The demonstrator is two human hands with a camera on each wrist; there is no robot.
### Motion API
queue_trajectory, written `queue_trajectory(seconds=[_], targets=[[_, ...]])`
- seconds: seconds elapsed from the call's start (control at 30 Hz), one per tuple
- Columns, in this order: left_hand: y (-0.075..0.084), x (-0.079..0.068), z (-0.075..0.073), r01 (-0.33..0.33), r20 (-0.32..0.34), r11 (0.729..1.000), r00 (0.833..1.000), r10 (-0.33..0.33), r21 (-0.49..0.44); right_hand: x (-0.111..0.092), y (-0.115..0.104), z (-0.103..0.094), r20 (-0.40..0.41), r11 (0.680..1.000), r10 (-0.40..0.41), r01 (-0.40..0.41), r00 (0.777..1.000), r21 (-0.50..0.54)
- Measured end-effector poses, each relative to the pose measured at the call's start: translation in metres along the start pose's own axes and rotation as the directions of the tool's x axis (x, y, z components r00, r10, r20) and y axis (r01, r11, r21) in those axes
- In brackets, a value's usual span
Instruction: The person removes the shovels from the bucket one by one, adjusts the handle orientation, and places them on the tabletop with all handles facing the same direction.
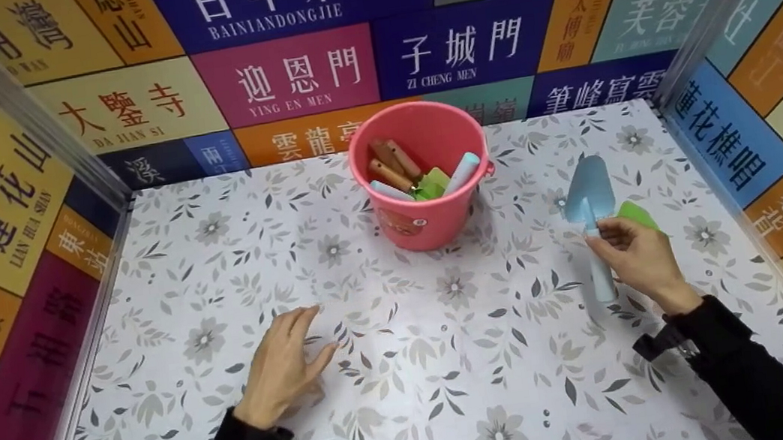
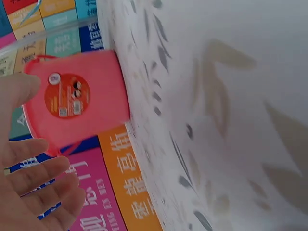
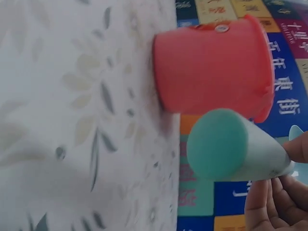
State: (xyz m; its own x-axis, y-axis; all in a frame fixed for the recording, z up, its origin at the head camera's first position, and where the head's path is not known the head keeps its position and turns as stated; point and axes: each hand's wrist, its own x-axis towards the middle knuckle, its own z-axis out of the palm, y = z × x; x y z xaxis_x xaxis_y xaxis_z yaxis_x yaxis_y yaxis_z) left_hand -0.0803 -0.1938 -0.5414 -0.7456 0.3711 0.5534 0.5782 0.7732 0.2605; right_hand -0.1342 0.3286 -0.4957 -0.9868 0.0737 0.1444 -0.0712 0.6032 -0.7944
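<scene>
Head view: I'm watching the right hand (image 1: 640, 255) pinching the blue trowel (image 1: 588, 188), right of the pink bucket (image 1: 434, 226); left hand (image 1: 281, 371), fingers loose, is holding nothing (bucket's near-left). Risk: slack pinch, trowel twisting free.

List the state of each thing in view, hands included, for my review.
Right hand: pinching the light blue trowel
Light blue trowel: held, blade pointing forward
Left hand: relaxed, holding nothing
Pink bucket: upright, open-topped, part full
Brown handles: slanted inside the bucket
Green piece: partly hidden behind the right hand
</scene>
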Motion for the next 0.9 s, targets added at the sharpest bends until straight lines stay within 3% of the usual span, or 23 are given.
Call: queue_trajectory(seconds=[0.23, 0.47, 0.6, 0.9], targets=[[-0.013, -0.013, -0.005, 0.07, 0.017, 0.998, 0.997, -0.07, -0.003, 0.003, 0.024, 0.003, 0.113, 0.99, 0.079, -0.064, 0.99, -0.125], [-0.016, -0.019, -0.007, 0.108, 0.068, 0.994, 0.992, -0.108, 0.004, 0.009, 0.039, 0.006, 0.271, 0.964, 0.253, -0.22, 0.929, -0.149], [-0.019, -0.022, -0.009, 0.112, 0.056, 0.994, 0.992, -0.113, 0.016, 0.012, 0.043, 0.006, 0.292, 0.95, 0.303, -0.265, 0.907, -0.162], [-0.025, -0.025, -0.011, 0.097, 0.05, 0.995, 0.994, -0.098, 0.022, 0.015, 0.048, 0.006, 0.301, 0.934, 0.342, -0.287, 0.89, -0.214]])
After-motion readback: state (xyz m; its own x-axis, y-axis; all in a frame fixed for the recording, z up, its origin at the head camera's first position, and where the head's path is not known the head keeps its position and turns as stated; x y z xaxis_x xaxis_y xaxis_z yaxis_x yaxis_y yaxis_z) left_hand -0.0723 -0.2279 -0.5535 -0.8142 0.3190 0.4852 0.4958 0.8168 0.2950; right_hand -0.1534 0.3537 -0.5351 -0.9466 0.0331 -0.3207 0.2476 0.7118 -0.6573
